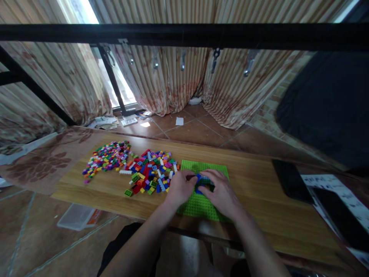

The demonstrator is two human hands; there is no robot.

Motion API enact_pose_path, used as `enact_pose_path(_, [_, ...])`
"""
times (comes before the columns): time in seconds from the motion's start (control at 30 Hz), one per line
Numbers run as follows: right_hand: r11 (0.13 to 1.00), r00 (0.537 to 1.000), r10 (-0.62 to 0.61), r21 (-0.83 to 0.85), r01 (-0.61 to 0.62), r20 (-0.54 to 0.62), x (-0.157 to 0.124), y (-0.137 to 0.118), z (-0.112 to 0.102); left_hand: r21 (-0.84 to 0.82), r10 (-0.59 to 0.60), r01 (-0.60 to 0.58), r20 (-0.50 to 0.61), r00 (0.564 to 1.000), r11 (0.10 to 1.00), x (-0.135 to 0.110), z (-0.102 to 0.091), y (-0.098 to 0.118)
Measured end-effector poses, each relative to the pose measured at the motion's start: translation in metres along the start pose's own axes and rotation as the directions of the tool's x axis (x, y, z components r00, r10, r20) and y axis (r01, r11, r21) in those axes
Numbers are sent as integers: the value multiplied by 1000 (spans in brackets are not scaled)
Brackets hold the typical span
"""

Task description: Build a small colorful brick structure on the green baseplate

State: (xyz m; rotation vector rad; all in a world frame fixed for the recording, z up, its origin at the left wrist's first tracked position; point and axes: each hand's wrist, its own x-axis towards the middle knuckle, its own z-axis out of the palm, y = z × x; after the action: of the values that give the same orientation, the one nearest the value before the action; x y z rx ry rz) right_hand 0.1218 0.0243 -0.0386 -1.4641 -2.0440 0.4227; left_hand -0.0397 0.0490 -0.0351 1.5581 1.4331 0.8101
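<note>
Blue bricks point(201, 184) are seen just below the middle of the frame, stacked on a green baseplate point(198, 206) that lies flat on the wooden tabletop point(259, 215). The left hand point(181, 188) is curled against the left side of the small stack, fingers bent and closed onto it. The right hand point(221, 192) is pressed on it from the right, fingers closed over the top. Just left of the baseplate, a pile of loose coloured bricks point(150, 173) is spread; a second, smaller-piece pile point(106, 157) lies further left.
</note>
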Motion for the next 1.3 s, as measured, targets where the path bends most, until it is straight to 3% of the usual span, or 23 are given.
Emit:
enact_pose_path(0.47, [999, 1000, -4, -54, 5, 15, 0, -4, 4, 248, 1, -17, 67, 998, 969, -7, -5, 8])
enact_pose_path(1.3, [996, 999, -43, -77, 45, 23, -5, 2, 2, 349, -13, -20, 92, 996, 937, -8, -4, 8])
